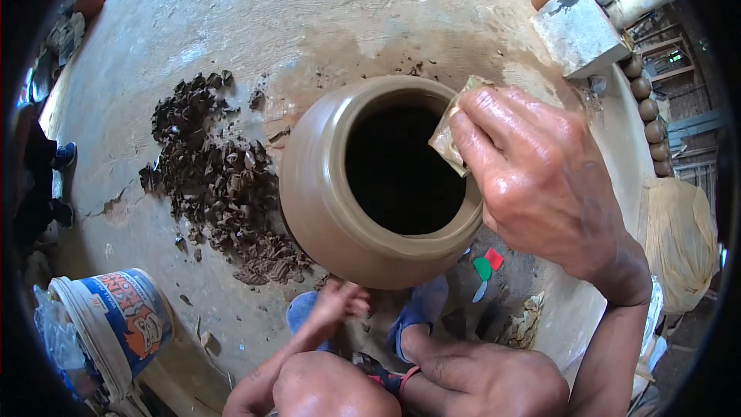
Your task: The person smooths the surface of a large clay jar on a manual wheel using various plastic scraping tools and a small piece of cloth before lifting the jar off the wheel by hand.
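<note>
A large round clay pot [305,177] with a wide dark mouth stands in front of me, its brown surface smooth and shiny. At the right side of its rim [340,147], my right hand [532,162] pinches a wet, folded tan cloth [449,139]. The cloth lies against the rim and partly over the mouth. My left hand [337,305] is low beside the near underside of the pot, fingers a little apart and slightly blurred, with nothing seen in it. Whether it touches the pot, I cannot tell.
Dark clay scraps [216,170] are heaped left of the pot. A white and blue bucket [116,328] stands at lower left. Small coloured pieces [482,268] lie near my foot. A pale block [579,31] and a row of round pots [650,112] are at right.
</note>
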`<state>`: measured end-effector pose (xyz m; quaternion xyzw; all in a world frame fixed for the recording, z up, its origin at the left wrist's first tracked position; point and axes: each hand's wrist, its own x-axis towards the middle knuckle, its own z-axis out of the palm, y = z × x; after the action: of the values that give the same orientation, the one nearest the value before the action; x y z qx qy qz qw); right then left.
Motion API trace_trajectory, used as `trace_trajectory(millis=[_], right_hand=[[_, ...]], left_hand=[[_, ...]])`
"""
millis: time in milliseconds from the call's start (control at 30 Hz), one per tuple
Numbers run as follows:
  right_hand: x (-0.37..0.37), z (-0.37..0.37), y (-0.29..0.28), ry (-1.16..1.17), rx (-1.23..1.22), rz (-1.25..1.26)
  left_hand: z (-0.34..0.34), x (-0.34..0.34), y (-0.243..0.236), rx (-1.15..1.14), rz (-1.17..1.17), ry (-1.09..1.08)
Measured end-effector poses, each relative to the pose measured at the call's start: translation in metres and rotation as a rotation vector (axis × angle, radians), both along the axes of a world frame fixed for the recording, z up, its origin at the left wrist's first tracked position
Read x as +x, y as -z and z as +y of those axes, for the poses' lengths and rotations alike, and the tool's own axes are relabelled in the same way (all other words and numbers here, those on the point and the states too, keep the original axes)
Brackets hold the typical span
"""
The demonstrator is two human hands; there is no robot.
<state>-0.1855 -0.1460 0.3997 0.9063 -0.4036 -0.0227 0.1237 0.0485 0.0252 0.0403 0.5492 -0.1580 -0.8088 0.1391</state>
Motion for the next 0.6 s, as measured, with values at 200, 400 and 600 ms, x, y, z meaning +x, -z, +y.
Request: trace_trajectory(millis=[200,400,600], right_hand=[[0.008,0.006,-0.014,0.047,0.033,0.012],[0.003,0.016,-0.021,0.137,0.118,0.086],[-0.001,0.009,-0.026,0.158,0.206,-0.037]], left_hand=[[-0.150,0.061,-0.015,-0.536,-0.233,-0.468],[-0.014,-0.022,-0.013,-0.051,-0.050,-0.076],[-0.051,0.053,-0.013,-0.220,-0.148,-0.190]])
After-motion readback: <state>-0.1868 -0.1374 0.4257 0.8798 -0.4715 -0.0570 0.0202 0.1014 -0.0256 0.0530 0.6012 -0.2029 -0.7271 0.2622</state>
